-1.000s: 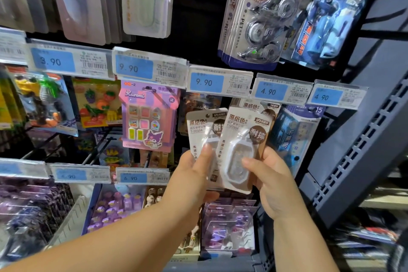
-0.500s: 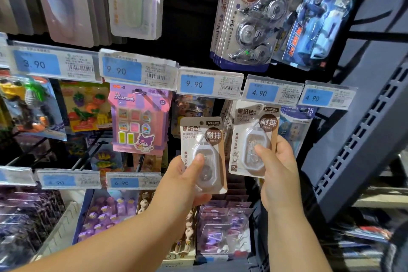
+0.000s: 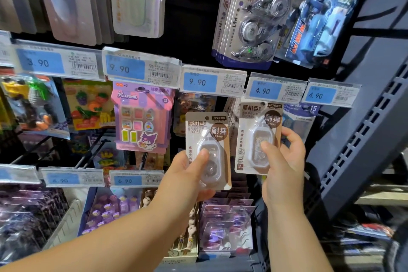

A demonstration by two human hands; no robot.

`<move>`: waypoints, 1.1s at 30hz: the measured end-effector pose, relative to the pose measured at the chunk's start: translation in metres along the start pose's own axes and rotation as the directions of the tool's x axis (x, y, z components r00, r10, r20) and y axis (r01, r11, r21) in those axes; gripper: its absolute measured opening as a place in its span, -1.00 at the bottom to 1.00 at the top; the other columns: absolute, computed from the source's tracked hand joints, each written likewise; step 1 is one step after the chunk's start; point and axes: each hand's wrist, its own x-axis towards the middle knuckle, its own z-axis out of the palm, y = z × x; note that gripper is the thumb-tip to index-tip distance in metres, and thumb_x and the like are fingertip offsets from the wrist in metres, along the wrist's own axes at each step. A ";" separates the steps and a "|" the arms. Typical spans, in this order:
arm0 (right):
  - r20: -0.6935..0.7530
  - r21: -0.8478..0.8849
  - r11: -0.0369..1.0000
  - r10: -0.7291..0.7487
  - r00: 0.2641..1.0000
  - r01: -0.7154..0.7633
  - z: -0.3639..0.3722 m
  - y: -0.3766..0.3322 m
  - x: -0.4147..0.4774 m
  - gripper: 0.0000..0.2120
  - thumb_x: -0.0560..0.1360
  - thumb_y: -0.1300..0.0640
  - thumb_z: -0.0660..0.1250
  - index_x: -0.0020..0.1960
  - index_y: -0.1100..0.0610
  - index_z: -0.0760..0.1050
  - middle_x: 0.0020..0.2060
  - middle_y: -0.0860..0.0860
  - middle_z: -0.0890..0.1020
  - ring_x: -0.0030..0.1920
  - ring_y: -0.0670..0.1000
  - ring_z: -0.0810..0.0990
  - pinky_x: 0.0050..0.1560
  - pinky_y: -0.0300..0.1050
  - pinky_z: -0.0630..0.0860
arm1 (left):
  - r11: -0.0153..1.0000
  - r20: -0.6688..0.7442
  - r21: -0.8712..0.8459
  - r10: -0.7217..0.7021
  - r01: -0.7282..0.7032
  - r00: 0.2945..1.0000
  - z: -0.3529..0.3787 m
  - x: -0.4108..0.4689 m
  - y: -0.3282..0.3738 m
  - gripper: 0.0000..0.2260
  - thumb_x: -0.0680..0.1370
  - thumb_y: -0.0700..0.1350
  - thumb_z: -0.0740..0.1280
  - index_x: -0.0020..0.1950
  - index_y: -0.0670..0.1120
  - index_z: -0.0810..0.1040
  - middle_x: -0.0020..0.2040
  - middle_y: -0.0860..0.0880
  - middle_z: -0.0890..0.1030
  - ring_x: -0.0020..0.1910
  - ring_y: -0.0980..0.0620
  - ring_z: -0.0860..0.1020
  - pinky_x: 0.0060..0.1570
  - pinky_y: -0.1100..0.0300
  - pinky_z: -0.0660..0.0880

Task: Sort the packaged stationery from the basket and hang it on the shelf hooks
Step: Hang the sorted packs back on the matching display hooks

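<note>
Pinching the left pack (image 3: 199,127) with my left hand (image 3: 186,175), I pinch the right pack (image 3: 254,121) with my right hand (image 3: 286,161).

Two matching correction-tape packs, one in each hand, held up in front of the shelf.

We see the left correction-tape pack (image 3: 215,161) as a white card with a brown corner, a brown round badge and a clear blister over a white dispenser. It stands upright and faces us, its lower part pinched by the left hand (image 3: 183,174) with the thumb on the blister. The right correction-tape pack (image 3: 254,137) has the same design and sits higher and farther back. It is also upright, gripped by the right hand (image 3: 284,161), and its hang hole is just under the 4.90 price tag (image 3: 268,90). We cannot tell whether it is on a hook. The two packs are near each other but apart.
</note>
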 end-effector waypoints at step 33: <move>0.042 -0.049 0.998 0.038 0.998 -0.036 -0.007 0.005 0.002 -0.81 0.49 0.12 0.38 0.09 -0.03 0.56 0.00 0.02 0.69 0.05 0.09 0.66 0.09 0.13 0.56 | 0.918 0.170 0.350 0.135 -0.188 0.976 0.041 0.023 0.011 -0.91 0.57 0.02 0.34 -0.05 0.06 0.62 -0.24 0.05 0.61 -0.36 0.19 0.50 -0.30 0.36 0.45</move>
